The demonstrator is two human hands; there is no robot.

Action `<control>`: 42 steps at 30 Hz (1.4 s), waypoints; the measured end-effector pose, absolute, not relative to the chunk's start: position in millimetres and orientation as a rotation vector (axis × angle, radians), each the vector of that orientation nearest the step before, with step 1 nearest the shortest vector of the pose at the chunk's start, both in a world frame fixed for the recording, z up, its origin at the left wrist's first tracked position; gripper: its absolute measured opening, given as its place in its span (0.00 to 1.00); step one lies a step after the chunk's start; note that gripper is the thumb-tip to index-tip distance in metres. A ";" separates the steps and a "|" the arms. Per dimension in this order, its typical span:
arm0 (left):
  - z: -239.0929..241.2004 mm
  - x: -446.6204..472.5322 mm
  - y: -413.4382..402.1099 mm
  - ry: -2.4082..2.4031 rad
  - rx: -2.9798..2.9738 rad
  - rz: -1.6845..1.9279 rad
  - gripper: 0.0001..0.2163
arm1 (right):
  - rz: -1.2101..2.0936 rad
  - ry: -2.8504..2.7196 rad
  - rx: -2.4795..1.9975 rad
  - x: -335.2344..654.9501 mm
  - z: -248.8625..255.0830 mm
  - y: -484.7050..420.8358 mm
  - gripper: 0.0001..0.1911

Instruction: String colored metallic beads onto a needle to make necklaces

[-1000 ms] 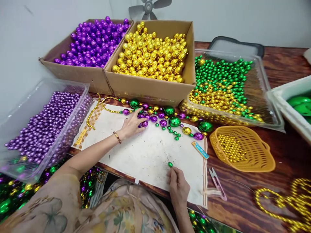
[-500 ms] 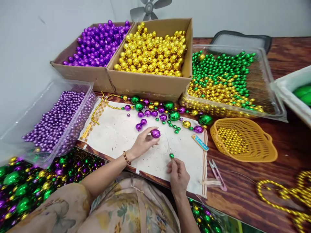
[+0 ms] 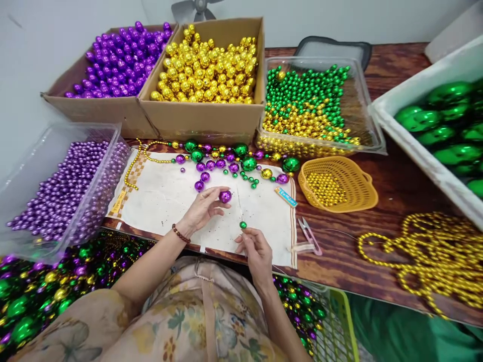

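Observation:
Between the fingertips of my left hand (image 3: pixel 202 208) is a shiny purple bead (image 3: pixel 225 196), held above the white cloth (image 3: pixel 151 201). My right hand (image 3: pixel 258 254) is closed in a pinch on a long thin needle (image 3: pixel 239 203), which points up and away. A green bead (image 3: pixel 243 225) sits on the needle just above those fingers. The purple bead and the needle are apart. Beyond my hands, loose purple beads (image 3: pixel 205 176) and small green beads (image 3: pixel 249 178) lie on the cloth, near a laid-out strand with large green beads (image 3: pixel 249 164).
Behind stand cardboard boxes (image 3: pixel 204 118) of purple and gold beads. Clear trays (image 3: pixel 33 151) flank them. To the right are an orange basket (image 3: pixel 362 193), pink-handled thread snips (image 3: pixel 310 236), gold bead strings (image 3: pixel 433 256) and a white foam box (image 3: pixel 426 176) with large green beads.
The view has swung to the right, showing more of the foam box and gold strings. My left hand still holds the purple bead, my right the needle with the green bead.

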State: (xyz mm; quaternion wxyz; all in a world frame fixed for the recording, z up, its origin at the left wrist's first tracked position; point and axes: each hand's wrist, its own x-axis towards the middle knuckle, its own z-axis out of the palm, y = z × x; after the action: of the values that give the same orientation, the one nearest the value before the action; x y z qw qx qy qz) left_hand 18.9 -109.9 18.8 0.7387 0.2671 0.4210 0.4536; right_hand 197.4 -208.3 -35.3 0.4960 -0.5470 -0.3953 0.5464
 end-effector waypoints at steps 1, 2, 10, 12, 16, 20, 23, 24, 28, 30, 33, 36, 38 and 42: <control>19.8 20.6 -109.5 0.951 0.655 1.009 0.17 | 1.319 -0.954 -1.320 198.3 -32.9 -209.9 0.14; 20.9 22.2 -109.1 0.969 0.727 1.027 0.18 | 1.316 -0.950 -1.316 199.5 -30.7 -211.5 0.14; 27.7 26.9 -108.5 0.914 1.152 1.215 0.18 | 1.291 -1.001 -1.264 209.3 -23.0 -225.9 0.09; 29.6 27.1 -108.5 0.921 1.206 1.246 0.16 | 1.279 -1.010 -1.249 209.1 -23.5 -227.7 0.09; 33.1 27.7 -108.1 0.936 1.260 1.282 0.13 | 1.263 -1.024 -1.226 207.1 -23.5 -228.5 0.07; 35.2 28.3 -106.2 0.957 1.222 1.336 0.17 | 1.252 -1.034 -1.200 206.4 -23.5 -230.4 0.07; 36.2 28.2 -103.0 0.956 1.211 1.407 0.15 | 1.242 -1.039 -1.197 206.7 -25.6 -233.5 0.06; 36.6 28.2 -101.8 0.956 1.188 1.413 0.14 | 1.239 -1.047 -1.199 206.6 -26.7 -234.5 0.06; 40.2 29.3 -97.9 0.950 0.975 1.357 0.14 | 1.238 -1.085 -1.201 204.2 -30.2 -237.2 0.06; 43.7 30.8 -97.0 0.927 0.865 1.334 0.13 | 1.245 -1.095 -1.207 202.4 -30.6 -237.3 0.06; 49.8 33.0 -96.9 0.875 0.760 1.317 0.13 | 1.262 -1.093 -1.223 201.2 -30.4 -236.8 0.07; 53.6 34.2 -98.0 0.840 0.681 1.304 0.12 | 1.269 -1.084 -1.235 202.0 -31.2 -236.4 0.07; 53.7 34.5 -98.9 0.835 0.643 1.294 0.12 | 1.265 -1.084 -1.243 202.7 -32.2 -236.3 0.07; 50.4 34.8 -99.8 0.838 0.606 1.270 0.14 | 1.259 -1.089 -1.255 202.5 -32.8 -236.3 0.07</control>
State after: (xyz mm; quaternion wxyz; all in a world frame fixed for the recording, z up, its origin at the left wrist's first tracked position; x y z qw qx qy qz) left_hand 34.8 -99.8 50.4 0.6830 0.2704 0.3737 0.5663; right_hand 202.5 -236.3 -32.8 0.5040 -0.5200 -0.4511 0.5216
